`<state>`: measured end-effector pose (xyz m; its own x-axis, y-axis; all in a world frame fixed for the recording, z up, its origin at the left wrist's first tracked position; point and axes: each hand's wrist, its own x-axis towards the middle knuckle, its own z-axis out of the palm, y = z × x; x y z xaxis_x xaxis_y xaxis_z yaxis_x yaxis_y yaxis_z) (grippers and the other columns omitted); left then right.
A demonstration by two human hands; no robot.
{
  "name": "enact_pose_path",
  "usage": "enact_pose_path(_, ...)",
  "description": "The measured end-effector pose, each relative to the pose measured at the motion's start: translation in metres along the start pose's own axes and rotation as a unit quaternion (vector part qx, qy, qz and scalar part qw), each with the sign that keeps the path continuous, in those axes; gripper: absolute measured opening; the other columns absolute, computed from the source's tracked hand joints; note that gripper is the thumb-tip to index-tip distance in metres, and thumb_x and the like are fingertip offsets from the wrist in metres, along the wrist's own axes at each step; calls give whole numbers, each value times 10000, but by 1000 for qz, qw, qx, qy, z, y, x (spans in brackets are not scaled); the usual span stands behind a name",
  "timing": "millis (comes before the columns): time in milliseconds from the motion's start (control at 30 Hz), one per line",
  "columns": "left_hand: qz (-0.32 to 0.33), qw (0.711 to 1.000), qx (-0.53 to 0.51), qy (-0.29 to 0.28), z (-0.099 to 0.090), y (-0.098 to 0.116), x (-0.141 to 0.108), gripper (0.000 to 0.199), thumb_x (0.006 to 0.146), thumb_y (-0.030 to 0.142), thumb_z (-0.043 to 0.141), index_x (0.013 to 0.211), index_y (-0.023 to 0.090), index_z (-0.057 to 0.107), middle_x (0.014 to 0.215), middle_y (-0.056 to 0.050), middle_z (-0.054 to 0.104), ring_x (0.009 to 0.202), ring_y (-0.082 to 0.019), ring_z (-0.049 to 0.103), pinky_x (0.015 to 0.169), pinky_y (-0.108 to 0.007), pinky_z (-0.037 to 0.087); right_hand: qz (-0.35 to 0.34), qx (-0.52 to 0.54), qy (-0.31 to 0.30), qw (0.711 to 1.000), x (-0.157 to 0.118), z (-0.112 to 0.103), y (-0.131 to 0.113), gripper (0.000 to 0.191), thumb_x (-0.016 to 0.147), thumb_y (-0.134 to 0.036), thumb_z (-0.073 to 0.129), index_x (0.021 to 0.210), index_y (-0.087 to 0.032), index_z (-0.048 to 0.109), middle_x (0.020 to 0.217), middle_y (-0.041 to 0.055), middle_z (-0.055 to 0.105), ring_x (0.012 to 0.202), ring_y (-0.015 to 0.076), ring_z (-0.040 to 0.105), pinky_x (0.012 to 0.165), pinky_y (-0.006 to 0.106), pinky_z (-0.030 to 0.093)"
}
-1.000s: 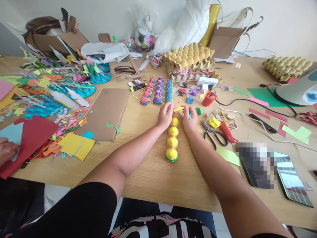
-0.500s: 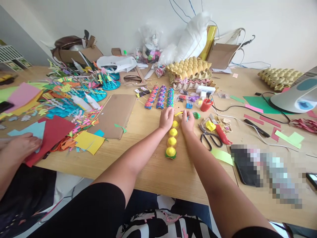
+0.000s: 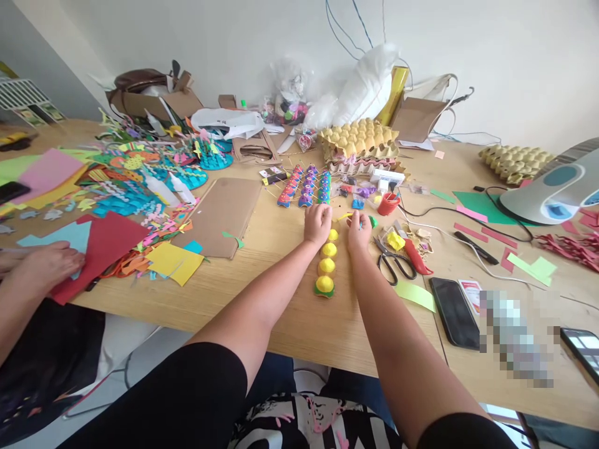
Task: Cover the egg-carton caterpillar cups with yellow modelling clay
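A strip of egg carton cups with yellow domes [image 3: 326, 266] and a green front edge lies on the table between my forearms. My left hand [image 3: 318, 224] is closed at the strip's far end; whatever it holds is hidden. Just right of the far end, my right hand [image 3: 359, 229] is pinched on a thin blue stick. A thin yellow piece [image 3: 345, 216] lies between the hands. Beyond them stand three decorated strips, one red [image 3: 290, 187], one purple [image 3: 307, 186] and one green-blue [image 3: 324, 187].
Scissors [image 3: 395, 260], a red tool [image 3: 417, 257] and a phone [image 3: 455, 313] lie to the right. Egg trays [image 3: 358, 138] are stacked at the back. Cardboard [image 3: 225, 217] and coloured paper are on the left, with another person's hands [image 3: 49, 265] at red paper.
The view has shifted a little. My right hand has drawn slightly away from my left, and the phone at the right shows more clearly.
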<state>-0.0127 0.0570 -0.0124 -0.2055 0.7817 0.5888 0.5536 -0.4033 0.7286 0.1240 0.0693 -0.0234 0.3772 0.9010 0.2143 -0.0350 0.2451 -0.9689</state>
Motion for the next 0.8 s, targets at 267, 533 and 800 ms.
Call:
enact_pose_path(267,-5,1000,15,19,2,0,0,260,1088,403,485,1012,232,665,1111,-132,765,1119,-278,648,1133,-473,445,15,19,10,1000,2,0,-2,579,806,-813,638,774,-248,514,785,-37,564,813,137,594,873,336,599)
enact_pose_path(533,-17,997,38,60,4,5,-3,531,1046,446,516,1464,130,600,1561,-232,603,1563,-351,460,1355,-558,290,21,21,15,999,4,-2,-2,549,796,-776,644,772,-246,501,830,-28,576,804,129,617,886,334,607)
enact_pose_path(800,-83,994,62,36,2,15,-4,743,1013,469,554,1698,220,408,1824,-135,327,1742,-397,144,1399,-655,129,15,24,16,999,2,-3,-5,504,813,-744,618,848,-244,570,998,39,719,902,147,656,880,322,595)
